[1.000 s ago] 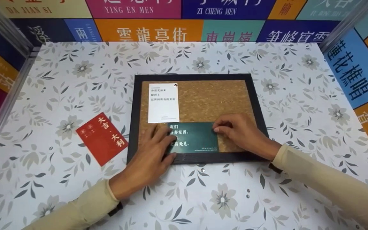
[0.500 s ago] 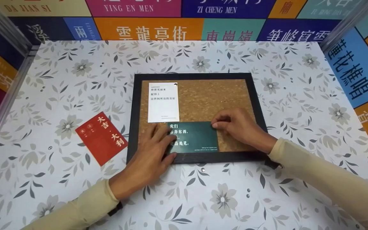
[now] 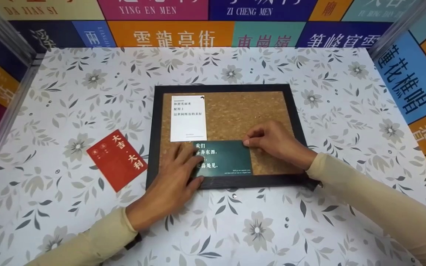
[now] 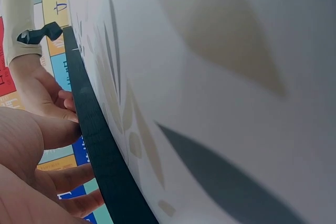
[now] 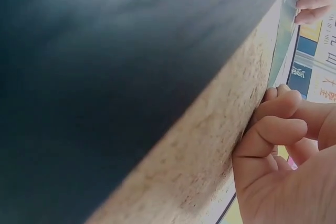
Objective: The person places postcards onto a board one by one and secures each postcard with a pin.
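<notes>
A green card with white writing lies on a black-framed cork board, along its lower edge. My left hand rests over the card's left end with fingers spread, its thumb on the frame. At the card's top right corner, the thumb and forefinger of my right hand pinch together. What sits between those fingertips is hidden, also in the right wrist view, where the other fingers curl against the cork. Above the green card is a white card with a small dark pin in its top right corner.
To the left of the board, a red card lies at a slant on the floral tablecloth. Panels with colourful lettering stand along the back and both sides. The upper right of the board shows cork.
My right hand has shifted slightly up and to the left at the card's corner, its forearm with it. The left hand and the cards stay in place.
</notes>
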Demonstrator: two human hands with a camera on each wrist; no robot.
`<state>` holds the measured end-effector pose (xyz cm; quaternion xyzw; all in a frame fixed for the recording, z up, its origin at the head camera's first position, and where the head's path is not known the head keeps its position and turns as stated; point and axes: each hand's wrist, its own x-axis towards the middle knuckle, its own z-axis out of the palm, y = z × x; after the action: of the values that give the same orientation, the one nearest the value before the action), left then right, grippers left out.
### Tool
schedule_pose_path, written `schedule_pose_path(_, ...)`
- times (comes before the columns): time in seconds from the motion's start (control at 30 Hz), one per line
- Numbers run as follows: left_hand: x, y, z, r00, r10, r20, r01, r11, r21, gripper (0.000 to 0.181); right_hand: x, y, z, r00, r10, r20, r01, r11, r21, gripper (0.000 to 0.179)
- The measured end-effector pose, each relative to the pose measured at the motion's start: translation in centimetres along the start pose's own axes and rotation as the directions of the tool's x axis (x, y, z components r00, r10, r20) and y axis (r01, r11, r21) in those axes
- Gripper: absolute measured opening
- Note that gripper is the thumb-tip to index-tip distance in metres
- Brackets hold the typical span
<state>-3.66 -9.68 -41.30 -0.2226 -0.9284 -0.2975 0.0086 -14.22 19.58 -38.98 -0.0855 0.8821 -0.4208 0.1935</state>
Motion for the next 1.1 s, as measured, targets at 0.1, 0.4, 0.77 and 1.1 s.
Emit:
schedule_pose_path(0.1, -0.06, -0.07, 0.04, 1.000, 0.009, -0.009, -0.009, 1.000, -0.008, 0.041, 0.16, -0.02, -0.13, 1.000, 0.005, 0.009, -0.005, 1.000, 0.020, 0.004)
schedule_pose_path(0.4, -0.08, -0.09, 0.13, 1.000, 0.010, -0.013, -0.010, 1.000, -0.004, 0.041, 0.33, -0.17, -0.59, 0.996, 0.069, 0.047, -0.070, 0.997, 0.026, 0.006)
schedule_pose_path(0.77, -0.10, -0.03, 0.00, 1.000, 0.000, -0.002, 0.000, 1.000, -0.009, 0.043, 0.59, -0.31, -0.58, 0.993, 0.093, 0.073, -0.096, 0.995, 0.031, 0.009)
schedule_pose_path(1.1, -0.08, -0.06, -0.05, 1.000, -0.002, 0.001, 0.002, 1.000, -0.017, 0.043, 0.72, -0.18, -0.56, 0.993, 0.085, 0.085, -0.086, 0.996, 0.012, 0.008)
